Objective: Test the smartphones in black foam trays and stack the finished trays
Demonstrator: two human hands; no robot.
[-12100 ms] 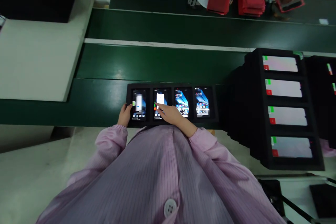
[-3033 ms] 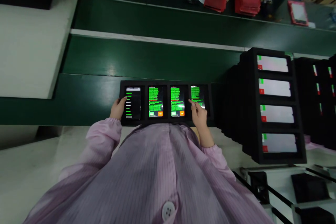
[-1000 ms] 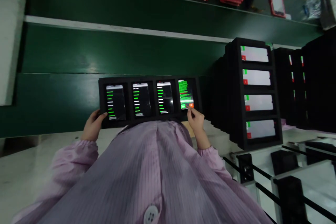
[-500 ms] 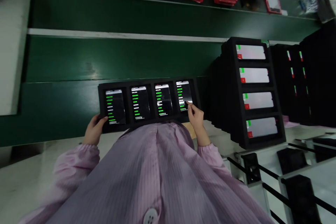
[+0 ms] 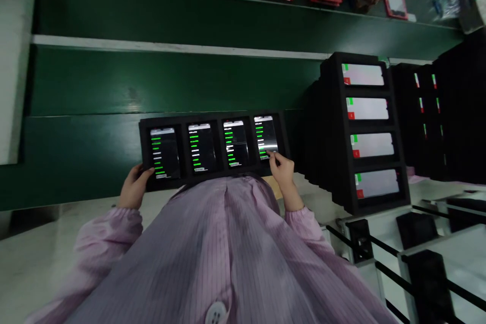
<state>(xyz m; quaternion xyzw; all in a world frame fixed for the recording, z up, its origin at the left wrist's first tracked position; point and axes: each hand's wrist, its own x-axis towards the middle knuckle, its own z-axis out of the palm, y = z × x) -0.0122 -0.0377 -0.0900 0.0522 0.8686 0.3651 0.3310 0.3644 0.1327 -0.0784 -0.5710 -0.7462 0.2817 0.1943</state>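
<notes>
Phones [image 5: 164,153] are seated in a black tray [image 5: 184,148] on the green bench [image 5: 182,83], similar lists lit on all four; none lags visibly. The tray's left end is gripped by the left hand [image 5: 133,188]; the right hand [image 5: 283,173], loosely curled, nothing visibly held, is poised at the rightmost screen [image 5: 266,135]. Rightward space is taken by stacked trays [image 5: 366,126].

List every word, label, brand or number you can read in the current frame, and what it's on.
No text can be read.
Phone screens in the tray: green and white lines, too small to read.
Green labels and red labels on the white panels at right: any print too small.
Farther labels: too small and blurred.
</notes>
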